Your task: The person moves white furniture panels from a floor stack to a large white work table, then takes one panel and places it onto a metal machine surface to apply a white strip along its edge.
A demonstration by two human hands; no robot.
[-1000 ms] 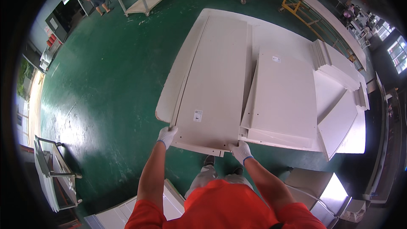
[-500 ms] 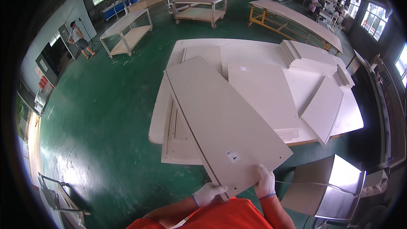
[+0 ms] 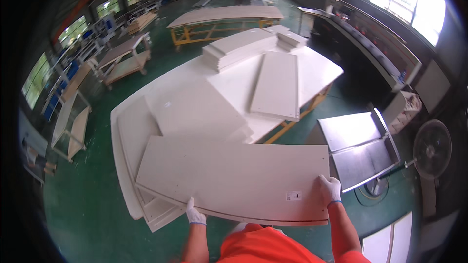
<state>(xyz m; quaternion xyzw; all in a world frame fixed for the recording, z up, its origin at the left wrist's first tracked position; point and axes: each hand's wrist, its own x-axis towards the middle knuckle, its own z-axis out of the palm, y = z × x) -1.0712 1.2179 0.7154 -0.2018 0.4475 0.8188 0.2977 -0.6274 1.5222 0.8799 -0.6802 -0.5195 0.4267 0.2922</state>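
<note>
A long white panel [image 3: 234, 170] with a small label and a groove along its near edge lies crosswise in front of me. My left hand [image 3: 195, 213], in a white glove, grips its near edge left of the middle, thumb on top. At the right end my right hand [image 3: 330, 189], also gloved, is closed on the short edge. Fingers under the panel are hidden. Beneath and beyond the panel's left part, other white panels [image 3: 197, 109] lie on a large white-topped table [image 3: 312, 80].
Stacked white panels [image 3: 239, 48] and a single panel [image 3: 277, 85] sit farther back on the table. To the right stand a metal-topped unit [image 3: 358, 131] and a round fan [image 3: 432, 149]. Carts [image 3: 124, 58] and a long yellow-framed table [image 3: 224, 17] stand beyond; people work far off.
The held panel has swung from pointing away to lying crosswise before me. My left hand has shifted left along its edge, and my right hand has moved right. My view has turned right.
</note>
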